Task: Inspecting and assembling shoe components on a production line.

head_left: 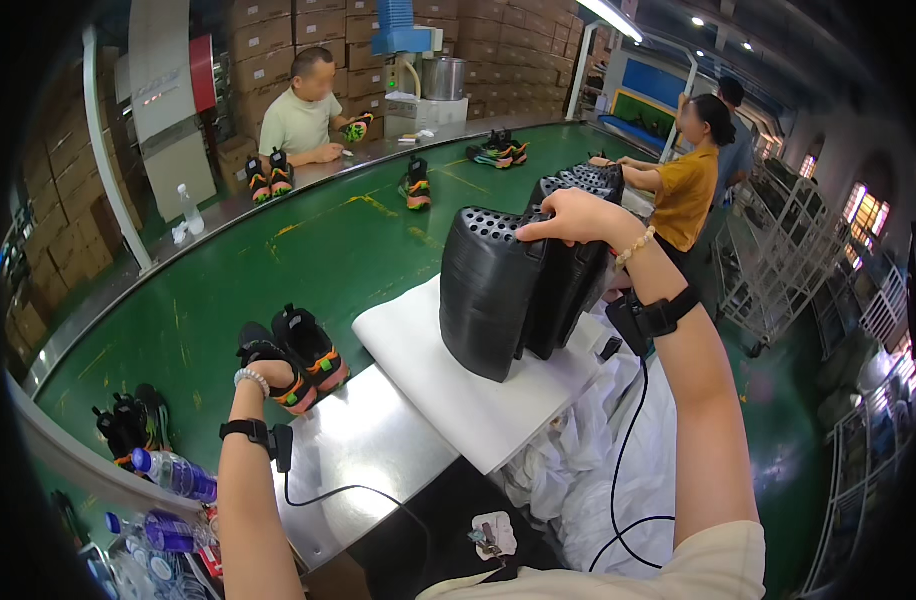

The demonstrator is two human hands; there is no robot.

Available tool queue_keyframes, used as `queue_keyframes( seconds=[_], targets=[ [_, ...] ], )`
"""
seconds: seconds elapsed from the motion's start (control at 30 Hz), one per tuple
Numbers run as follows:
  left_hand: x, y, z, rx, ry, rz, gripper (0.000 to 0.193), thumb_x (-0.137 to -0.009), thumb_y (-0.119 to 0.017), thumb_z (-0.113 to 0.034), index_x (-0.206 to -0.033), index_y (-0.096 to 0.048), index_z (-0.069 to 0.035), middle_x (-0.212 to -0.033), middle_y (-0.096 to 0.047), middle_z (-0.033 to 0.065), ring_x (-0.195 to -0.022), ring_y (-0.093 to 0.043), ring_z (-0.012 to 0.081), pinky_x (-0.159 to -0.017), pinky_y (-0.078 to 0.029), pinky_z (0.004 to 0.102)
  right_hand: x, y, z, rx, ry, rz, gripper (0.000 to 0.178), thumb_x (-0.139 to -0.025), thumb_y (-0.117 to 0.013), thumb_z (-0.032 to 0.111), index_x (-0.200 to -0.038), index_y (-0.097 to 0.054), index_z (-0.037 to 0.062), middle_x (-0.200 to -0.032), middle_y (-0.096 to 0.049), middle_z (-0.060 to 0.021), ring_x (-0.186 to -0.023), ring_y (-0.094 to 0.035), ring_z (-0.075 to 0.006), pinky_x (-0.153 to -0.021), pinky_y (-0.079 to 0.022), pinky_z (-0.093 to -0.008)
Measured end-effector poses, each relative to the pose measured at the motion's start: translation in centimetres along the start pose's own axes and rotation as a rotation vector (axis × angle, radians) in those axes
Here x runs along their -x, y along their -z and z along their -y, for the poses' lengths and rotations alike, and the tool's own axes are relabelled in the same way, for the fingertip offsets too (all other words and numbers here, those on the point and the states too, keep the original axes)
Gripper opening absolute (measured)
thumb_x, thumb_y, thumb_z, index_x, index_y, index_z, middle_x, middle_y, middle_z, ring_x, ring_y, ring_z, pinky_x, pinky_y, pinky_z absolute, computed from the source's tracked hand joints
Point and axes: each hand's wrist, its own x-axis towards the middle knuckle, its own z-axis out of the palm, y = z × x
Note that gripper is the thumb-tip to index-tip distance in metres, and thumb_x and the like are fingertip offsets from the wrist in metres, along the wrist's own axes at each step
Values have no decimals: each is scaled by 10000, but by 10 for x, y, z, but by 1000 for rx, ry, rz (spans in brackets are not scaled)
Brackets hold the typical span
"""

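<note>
My left hand (275, 373) reaches to a black sneaker (296, 396) with orange and green trim and a pink sole. Its fingers are hidden in or behind the shoe. Touching that shoe is a matching black sneaker (316, 352), on the metal table edge. My right hand (584, 216) is closed over the top of a tall black plastic piece (486, 300), curved, with a perforated top. More such black pieces (566, 285) stand against it, upright on a stack of white paper sheets (428, 365).
Around me runs a green conveyor belt (248, 270) bearing more sneakers (414, 185). Two co-workers (303, 110) (688, 185) stand across it and at the far right. Crumpled white paper (608, 480) lies beside the stack. Bottles (178, 475) sit lower left. Cables hang from both wrist straps.
</note>
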Motion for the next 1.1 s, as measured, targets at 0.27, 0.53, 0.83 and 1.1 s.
queue_keyframes(
  seconds=[0.27,0.53,0.83,1.1],
  targets=[
    [87,40,-63,257,258,-654,176,-766,-530,-62,-865,-672,-32,-950,-632,126,-912,-601,311,-826,-484,417,40,40,57,46,154,-636,599,-734,-650,539,-740,-651,-59,-651,-613,-205,-667,-627,-325,-615,-468,-393],
    [112,-29,-81,928,523,-1106,652,-708,-491,66,-1335,-333,-20,-1327,-382,208,-1196,-441,383,-1027,-358,396,-19,-77,252,67,589,-154,481,-708,-720,454,-750,-676,-24,-640,-620,-165,-632,-625,-296,-602,-495,-374],
    [116,-33,-76,1104,705,-954,576,-723,-543,17,-1262,-354,-61,-1135,-529,182,-848,-612,317,-788,-474,421,-123,-215,368,-61,268,115,458,-681,-761,454,-931,-714,73,-963,-693,-96,-905,-668,-259,-797,-523,-354],
    [119,-40,-70,1008,648,-960,465,-750,-490,39,-1205,-455,-53,-1396,-366,246,-1026,-576,385,-833,-480,413,-107,-292,404,-73,309,-182,211,-727,-705,284,-773,-716,78,-807,-695,-116,-770,-691,-254,-668,-552,-337]
  ],
)
